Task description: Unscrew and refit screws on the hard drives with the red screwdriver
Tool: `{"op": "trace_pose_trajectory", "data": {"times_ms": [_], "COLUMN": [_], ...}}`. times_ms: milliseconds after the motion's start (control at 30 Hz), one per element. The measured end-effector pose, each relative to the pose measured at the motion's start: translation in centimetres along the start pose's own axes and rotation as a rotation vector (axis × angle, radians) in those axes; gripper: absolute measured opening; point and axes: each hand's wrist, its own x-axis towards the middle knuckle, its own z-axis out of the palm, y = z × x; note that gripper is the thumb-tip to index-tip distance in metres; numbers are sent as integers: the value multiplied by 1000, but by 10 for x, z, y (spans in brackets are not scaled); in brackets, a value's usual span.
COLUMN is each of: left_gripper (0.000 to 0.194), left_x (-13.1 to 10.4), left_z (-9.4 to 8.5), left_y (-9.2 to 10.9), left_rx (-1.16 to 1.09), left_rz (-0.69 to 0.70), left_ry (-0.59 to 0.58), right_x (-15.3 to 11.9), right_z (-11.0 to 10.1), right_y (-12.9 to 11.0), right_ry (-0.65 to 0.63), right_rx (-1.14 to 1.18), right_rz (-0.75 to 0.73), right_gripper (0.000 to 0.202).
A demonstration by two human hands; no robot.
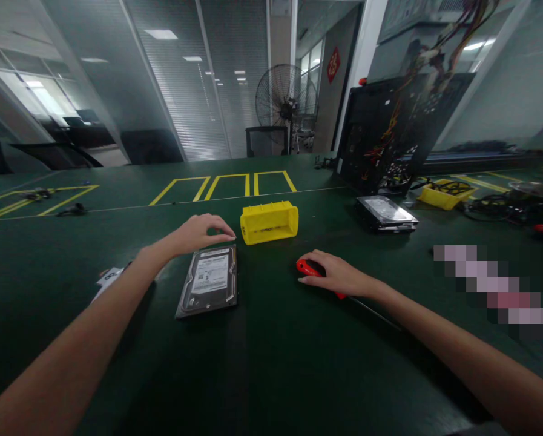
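My left hand (202,233) hovers at the far edge of a hard drive (210,278). Its thumb and fingers are apart with nothing between them. The drive lies flat on the green table, its white label facing up. My right hand (337,275) is curled over the red handle of a screwdriver (309,269), which lies low over the tabletop. The screwdriver's thin shaft points back toward me, partly under my right forearm. Between and beyond both hands, a small yellow bin (271,209) rests on its side, its opening facing me.
Stacked hard drives (387,211) sit at the right, before an open black computer case (366,139) with loose cables. Another yellow bin (444,197) and dark cables (493,209) lie farther right. A white-labelled item (109,280) is partly behind my left forearm. Yellow tape (228,176) marks the table.
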Motion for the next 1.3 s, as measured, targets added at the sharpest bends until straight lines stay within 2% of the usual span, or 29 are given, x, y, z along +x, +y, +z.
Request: {"op": "trace_pose_trajectory", "data": {"times_ms": [100,200,500,667,867,967,1067,1167,1233,1300], "left_gripper": [33,33,31,31,34,34,34,35,35,34], "left_x": [-7,-5,3,0,-2,-2,-1,-1,-1,0], "left_z": [10,21,28,34,37,36,34,32,33,36], "left_y": [-15,-15,-8,-7,-16,-17,-14,-12,-14,-18], "left_rx": [14,75,146,189,93,10,-122,-245,-316,-413], "left_rz": [-59,-80,7,4,-73,-115,-149,-225,-280,-321], "left_ry": [-69,-121,-52,8,-51,-65,-63,-59,-61,-67], "right_x": [0,0,-1,1,-1,1,16,44,69,95], "right_z": [0,1,1,2,4,-4,-25,-50,-61,-63], "right_y": [0,1,0,0,2,-2,-19,-53,-82,-110], "right_ry": [1,11,24,28,52,47,72,271,394,557], "right_rx": [6,-5,-32,-31,2,195,681,1139,1224,1228], "right_rz": [11,-1,-8,-5,-24,-7,-33,-201,-325,-450], "right_gripper": [57,57,58,58,56,51,40,33,32,32]}}
